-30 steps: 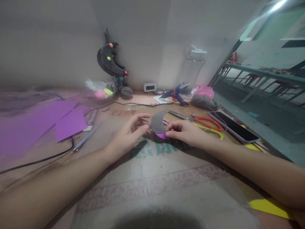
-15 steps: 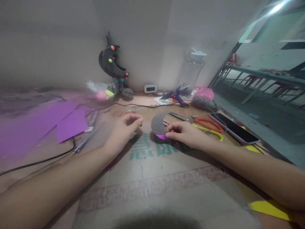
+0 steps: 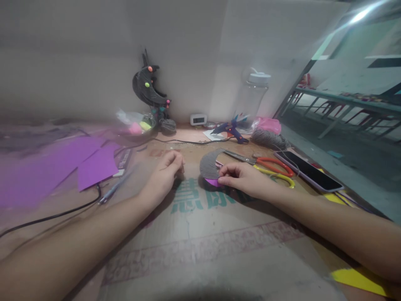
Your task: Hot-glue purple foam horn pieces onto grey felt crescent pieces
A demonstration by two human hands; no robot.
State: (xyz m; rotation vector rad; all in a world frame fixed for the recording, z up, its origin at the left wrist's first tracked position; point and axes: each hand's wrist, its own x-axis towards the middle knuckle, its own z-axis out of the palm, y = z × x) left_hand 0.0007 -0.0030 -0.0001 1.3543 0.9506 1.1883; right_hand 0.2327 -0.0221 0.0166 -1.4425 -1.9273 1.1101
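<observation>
My right hand point(image 3: 242, 177) pinches the lower tip of a crescent point(image 3: 209, 164) wrapped in grey yarn. Bare purple paper point(image 3: 213, 182) shows at its lower end. My left hand point(image 3: 171, 167) is closed to the left of the crescent, apart from it, with its fingers curled in. Whatever may be between those fingertips is hidden. Just beyond my right hand lie scissors point(image 3: 275, 165) with orange and yellow handles, their blades pointing toward the crescent.
Purple paper sheets point(image 3: 97, 167), pens point(image 3: 109, 192) and a black cable point(image 3: 59, 215) lie left. Behind are a dark crescent ornament point(image 3: 147, 88), small clock point(image 3: 198, 120), blue glue gun point(image 3: 232, 129), clear bottle point(image 3: 252, 98) and grey yarn point(image 3: 269, 139). A phone point(image 3: 308, 171) lies right.
My left hand has drawn slightly back to the left, and its fingers are curled further in. My right hand still grips the crescent in nearly the same place. The view has tilted slightly.
</observation>
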